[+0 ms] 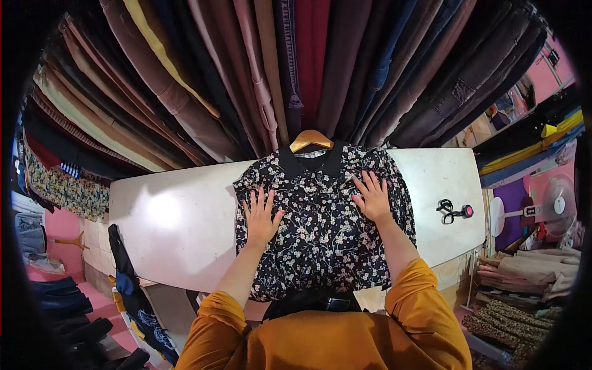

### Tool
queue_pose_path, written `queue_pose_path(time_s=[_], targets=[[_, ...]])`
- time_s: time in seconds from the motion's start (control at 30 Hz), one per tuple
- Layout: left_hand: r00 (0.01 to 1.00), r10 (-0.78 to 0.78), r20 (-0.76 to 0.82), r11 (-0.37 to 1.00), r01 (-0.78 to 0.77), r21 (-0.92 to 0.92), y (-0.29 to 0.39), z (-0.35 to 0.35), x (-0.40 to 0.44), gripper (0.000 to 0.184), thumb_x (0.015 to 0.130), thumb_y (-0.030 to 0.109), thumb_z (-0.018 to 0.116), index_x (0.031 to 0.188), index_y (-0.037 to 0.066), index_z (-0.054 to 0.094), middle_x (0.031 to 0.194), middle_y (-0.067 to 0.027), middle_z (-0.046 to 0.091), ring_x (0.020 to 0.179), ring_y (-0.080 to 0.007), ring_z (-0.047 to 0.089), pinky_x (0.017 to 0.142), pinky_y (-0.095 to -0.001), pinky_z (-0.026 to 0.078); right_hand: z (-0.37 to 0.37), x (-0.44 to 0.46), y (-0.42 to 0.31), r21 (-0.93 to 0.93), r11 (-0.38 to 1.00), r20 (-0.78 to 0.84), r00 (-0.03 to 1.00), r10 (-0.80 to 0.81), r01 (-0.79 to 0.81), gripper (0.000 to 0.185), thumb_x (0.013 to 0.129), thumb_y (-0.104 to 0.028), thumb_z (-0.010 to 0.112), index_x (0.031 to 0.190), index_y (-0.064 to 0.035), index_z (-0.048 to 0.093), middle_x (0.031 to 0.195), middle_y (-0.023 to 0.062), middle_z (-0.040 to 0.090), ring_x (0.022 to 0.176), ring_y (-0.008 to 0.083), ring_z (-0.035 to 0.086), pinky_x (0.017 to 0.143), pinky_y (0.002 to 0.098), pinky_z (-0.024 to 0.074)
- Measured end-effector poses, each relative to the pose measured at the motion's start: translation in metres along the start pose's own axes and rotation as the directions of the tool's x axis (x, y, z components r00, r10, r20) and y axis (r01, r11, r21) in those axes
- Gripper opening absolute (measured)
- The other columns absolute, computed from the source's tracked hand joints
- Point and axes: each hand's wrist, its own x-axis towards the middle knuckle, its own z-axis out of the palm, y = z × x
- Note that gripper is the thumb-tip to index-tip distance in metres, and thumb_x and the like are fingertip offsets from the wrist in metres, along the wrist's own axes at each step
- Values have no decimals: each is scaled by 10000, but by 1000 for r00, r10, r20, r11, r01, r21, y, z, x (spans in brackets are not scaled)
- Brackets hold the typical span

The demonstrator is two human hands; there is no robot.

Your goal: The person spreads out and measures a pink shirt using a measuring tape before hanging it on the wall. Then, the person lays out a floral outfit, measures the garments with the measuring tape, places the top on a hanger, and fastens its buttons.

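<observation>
A black floral blouse with a plain black collar lies spread on a white table, its lower edge toward my body. The wooden hanger inside it pokes out at the neck. My left hand rests flat on the blouse's left chest area, fingers spread. On the right chest area lies my right hand, also flat with fingers apart. Neither hand grips the cloth. The blouse's sleeves run down along both sides.
Behind the table hangs a dense row of trousers. A small black strapped object with a pink spot sits at the table's right. Farther right stand a fan and folded clothes. More garments hang at the left.
</observation>
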Motion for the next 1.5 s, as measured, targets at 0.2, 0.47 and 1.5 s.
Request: queue_pose_path(time_s=[0.2,0.47,1.5], targets=[[999,36,-1,997,-36,-61,-10,-3,-38,604,903,316,532,1435,117,326,1504,-149,244,1400,-367,162,1124,-560,83,-10,-28,-61,6,979,-179,963,202,-204,483,814,-237,624,1260,-94,507,1382,142,410,1303,338,344,1029,623,236],[979,168,-113,851,-202,-484,46,-9,-98,122,797,51,613,919,41,615,886,-106,577,872,-276,584,771,-364,461,27,-122,-153,833,480,212,959,185,-277,96,783,-58,667,862,-11,637,710,74,645,608,124,602,580,265,479],[923,59,381,600,272,-752,84,24,-145,70,815,26,657,863,-4,616,728,-44,629,656,-98,572,622,-248,466,36,-165,-153,747,659,63,995,72,-95,110,730,-104,687,795,-17,668,805,121,574,767,264,587,704,351,483]])
